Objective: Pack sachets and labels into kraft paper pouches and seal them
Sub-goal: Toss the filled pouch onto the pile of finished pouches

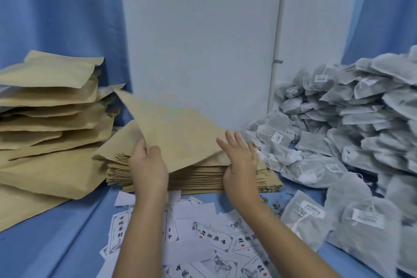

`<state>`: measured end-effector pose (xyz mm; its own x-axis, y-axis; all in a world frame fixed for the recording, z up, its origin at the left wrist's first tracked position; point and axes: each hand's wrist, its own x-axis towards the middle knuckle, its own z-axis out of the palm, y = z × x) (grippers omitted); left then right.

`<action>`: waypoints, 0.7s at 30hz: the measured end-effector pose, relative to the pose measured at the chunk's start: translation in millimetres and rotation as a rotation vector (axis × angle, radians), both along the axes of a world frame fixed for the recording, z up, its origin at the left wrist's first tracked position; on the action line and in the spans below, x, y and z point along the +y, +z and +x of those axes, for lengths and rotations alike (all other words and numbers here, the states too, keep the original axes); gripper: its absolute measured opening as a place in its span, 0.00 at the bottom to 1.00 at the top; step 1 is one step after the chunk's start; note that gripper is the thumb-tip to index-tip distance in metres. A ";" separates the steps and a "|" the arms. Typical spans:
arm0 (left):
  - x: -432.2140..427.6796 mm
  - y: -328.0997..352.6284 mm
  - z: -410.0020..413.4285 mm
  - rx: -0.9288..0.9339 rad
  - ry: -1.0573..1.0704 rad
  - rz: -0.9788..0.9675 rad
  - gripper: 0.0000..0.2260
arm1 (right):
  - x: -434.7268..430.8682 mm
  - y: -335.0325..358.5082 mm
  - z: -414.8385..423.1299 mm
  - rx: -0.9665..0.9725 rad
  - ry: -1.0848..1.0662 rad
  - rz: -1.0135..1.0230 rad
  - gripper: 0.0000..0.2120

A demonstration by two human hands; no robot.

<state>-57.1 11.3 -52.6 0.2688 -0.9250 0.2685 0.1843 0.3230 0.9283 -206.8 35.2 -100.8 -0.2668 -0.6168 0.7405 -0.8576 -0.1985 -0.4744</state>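
While pinching one flat tan kraft paper pouch (pixel 180 128) in left hand (pixel 147 162), with straight-fingered right hand (pixel 241 160) pressing the tan pouch stack (pixel 203 178): fetching an empty pouch; next, probably spreading its mouth.

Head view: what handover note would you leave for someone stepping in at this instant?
Left hand grips the top brown kraft paper pouch, raised off the flat pouch stack. Right hand open, fingers spread on that pouch.
Grey mesh sachets heaped right; white printed labels scattered near; bulging pouches piled left, apparently packed.
To do: open this pouch, add sachets and label, seal.
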 end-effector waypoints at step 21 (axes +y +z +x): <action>0.4 -32.2 -40.1 -1.138 -0.458 -0.142 0.15 | 12.0 -29.2 6.6 -1.864 0.970 -0.005 0.16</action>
